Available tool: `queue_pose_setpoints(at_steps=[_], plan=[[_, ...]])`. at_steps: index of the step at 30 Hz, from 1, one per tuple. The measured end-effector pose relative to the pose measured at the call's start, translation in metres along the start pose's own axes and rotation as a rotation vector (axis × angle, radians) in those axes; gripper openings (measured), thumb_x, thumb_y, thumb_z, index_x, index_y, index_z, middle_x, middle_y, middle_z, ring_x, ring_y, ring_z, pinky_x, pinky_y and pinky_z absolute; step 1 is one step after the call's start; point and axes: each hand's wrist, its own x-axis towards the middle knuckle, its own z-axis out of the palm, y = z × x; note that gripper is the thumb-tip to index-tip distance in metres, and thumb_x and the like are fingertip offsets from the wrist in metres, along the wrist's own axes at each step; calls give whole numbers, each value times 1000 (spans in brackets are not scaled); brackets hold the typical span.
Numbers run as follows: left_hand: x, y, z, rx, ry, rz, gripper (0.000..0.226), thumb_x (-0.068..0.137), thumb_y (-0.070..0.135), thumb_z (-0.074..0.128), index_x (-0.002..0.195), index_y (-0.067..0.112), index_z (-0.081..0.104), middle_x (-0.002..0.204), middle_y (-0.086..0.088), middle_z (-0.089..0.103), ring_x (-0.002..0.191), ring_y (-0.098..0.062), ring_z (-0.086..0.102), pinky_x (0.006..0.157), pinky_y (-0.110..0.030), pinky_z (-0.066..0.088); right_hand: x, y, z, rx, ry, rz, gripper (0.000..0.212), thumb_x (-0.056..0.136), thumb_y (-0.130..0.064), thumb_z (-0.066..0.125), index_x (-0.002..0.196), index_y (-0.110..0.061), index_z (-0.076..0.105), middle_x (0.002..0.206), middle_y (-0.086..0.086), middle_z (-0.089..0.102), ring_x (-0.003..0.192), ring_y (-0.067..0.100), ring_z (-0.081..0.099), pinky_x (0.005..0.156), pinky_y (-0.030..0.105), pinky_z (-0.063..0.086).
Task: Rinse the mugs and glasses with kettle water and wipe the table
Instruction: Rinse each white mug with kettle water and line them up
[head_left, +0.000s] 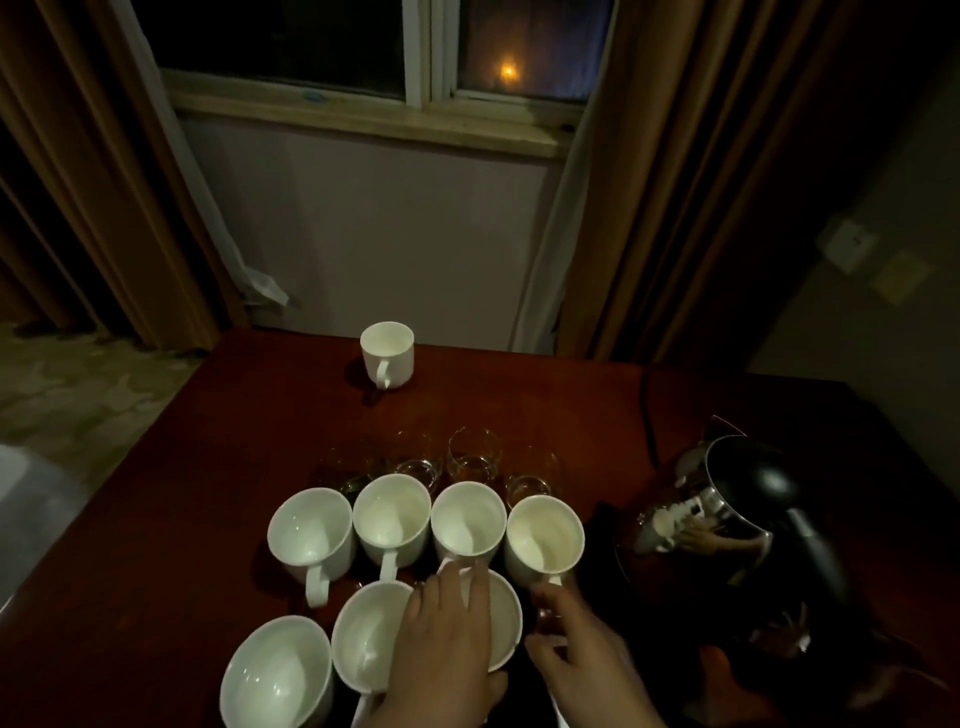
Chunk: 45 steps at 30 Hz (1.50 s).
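On the dark red table (218, 467) the left hand (447, 639) lies spread, fingers straight, over a white mug (501, 629), while the right hand (576, 654) pinches something small and dark beside it that I cannot make out. Beyond both hands stand four more white mugs (467, 519), apparently empty, with clear glasses (472, 454) behind them. The black kettle (743, 514) sits to the right of the right hand.

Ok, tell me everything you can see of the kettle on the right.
The kettle stands on the dark red table, right of the mug cluster. Its body looks like polished metal, mirroring the white mugs and a hand. The lid and the handle, which runs down toward the near right, look like black plastic. It seems to sit on a dark round base, with a dark cord running away behind it toward the far edge. It appears tilted in this wide-angle view. Neither hand touches it. Whether it holds water cannot be seen.
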Motion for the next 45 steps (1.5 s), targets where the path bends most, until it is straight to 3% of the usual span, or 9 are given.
queue_pose_setpoints(at_steps=[6, 10, 14, 17, 24, 28, 36, 41, 45], plan=[[-3, 4, -3, -11, 126, -2, 98, 67, 48, 64, 147, 24, 12, 137, -8, 36, 119, -27, 41, 102, -39, 27, -8, 5, 9, 132, -133, 5, 56, 71, -3, 58, 120, -25, 40, 108, -6, 58, 84, -21, 56, 73, 6, 43], [0, -13, -36, -231, 43, 162, 91, 69, 57, 64, 141, 32, 15, 137, 11, 24, 127, -13, 24, 107, -31, 23, -13, -3, -4, 115, -161, -197, 84, 71, 5, 64, 126, -41, 21, 123, -55, 30, 109, -35, 29, 85, -4, 31], [-5, -7, -87, -424, -63, 364, 95, 66, 43, 77, 140, 39, 17, 134, 24, 24, 126, 0, 24, 105, -27, 31, -17, -16, -11, 136, -77, -319, 95, 63, -27, 80, 128, -55, 18, 134, -41, 29, 123, -23, 28, 92, 2, 33], [-8, 7, -98, -569, 14, 365, 100, 63, 43, 78, 138, 50, 13, 129, 37, 22, 125, 8, 27, 104, -23, 33, -15, -18, -16, 245, 84, -356, 92, 50, -45, 83, 117, -69, 27, 128, -40, 40, 121, -12, 43, 90, 13, 43], [-6, 35, -66, -1080, 165, 195, 90, 44, 53, 73, 120, 62, 25, 118, 41, 39, 111, 19, 40, 93, -11, 35, -18, -22, -27, 412, 355, -289, 88, 40, -39, 81, 116, -52, 37, 112, -30, 57, 103, -16, 52, 73, 0, 43], [-1, 45, -50, -1372, 102, 191, 89, 44, 43, 77, 126, 44, 41, 131, 22, 50, 120, 5, 48, 101, -27, 46, -14, -16, -23, 472, 498, -248, 90, 35, -39, 80, 113, -53, 38, 112, -25, 54, 102, -16, 53, 71, 2, 45], [13, 60, -44, -1842, -54, 96, 66, 51, 9, 76, 114, 23, 58, 101, -5, 73, 93, -18, 69, 67, -27, 56, -14, -11, -37, 287, 458, -262, 97, 56, -52, 71, 138, -43, 21, 141, -19, 33, 123, -11, 37, 86, 2, 40], [20, 43, -66, -1485, -236, 348, 79, 46, 33, 77, 120, 40, 50, 114, 21, 65, 107, 2, 60, 79, -16, 51, -17, -3, -47, 234, 463, -260, 100, 50, -52, 80, 133, -47, 24, 134, -30, 36, 125, -9, 37, 94, 9, 39], [26, 51, -75, -1019, -111, 378, 99, 50, 45, 80, 130, 62, 24, 130, 34, 43, 119, 11, 43, 98, -22, 44, -19, -2, -43, 178, 541, -260, 89, 53, -41, 72, 123, -65, 22, 132, -34, 34, 124, -12, 37, 95, 10, 38]])
